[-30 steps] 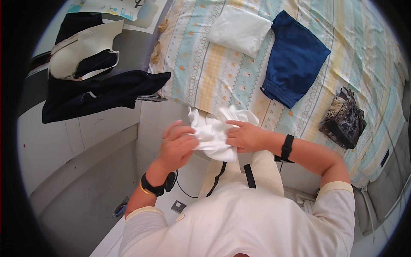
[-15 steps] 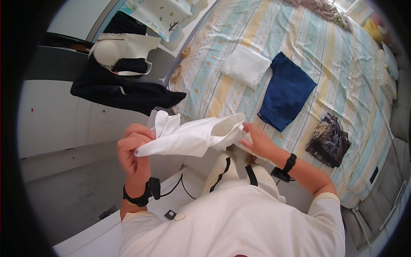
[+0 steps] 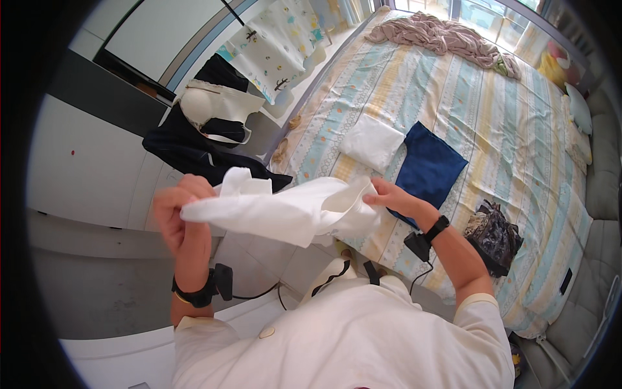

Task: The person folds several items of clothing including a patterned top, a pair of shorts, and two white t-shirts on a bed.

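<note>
A soft white garment (image 3: 278, 211) is stretched in the air between my hands, in front of the bed; its exact kind does not show. My left hand (image 3: 183, 211) is closed on its left end, fingers bunched round the cloth. At the other end my right hand (image 3: 392, 196) pinches the edge beside a wide, gaping opening. Beyond, on the bed, lie a folded white cloth (image 3: 372, 144) and, overlapping its right side, dark blue shorts (image 3: 431, 165). A crumpled dark patterned item (image 3: 495, 238) rests near the bed's close right part.
The bed (image 3: 518, 123) has a striped sheet, with a rumpled pinkish blanket (image 3: 447, 39) at its far end. A cream bra (image 3: 204, 104) and black clothing (image 3: 207, 161) hang at the left, by white cabinets (image 3: 84, 168). A grey padded headboard (image 3: 602, 168) borders the right.
My right fingers, apart beside the garment's edge before, now pinch it. My left hand has moved a little left, and the cloth is drawn out longer. The view has tilted toward the bed's far end.
</note>
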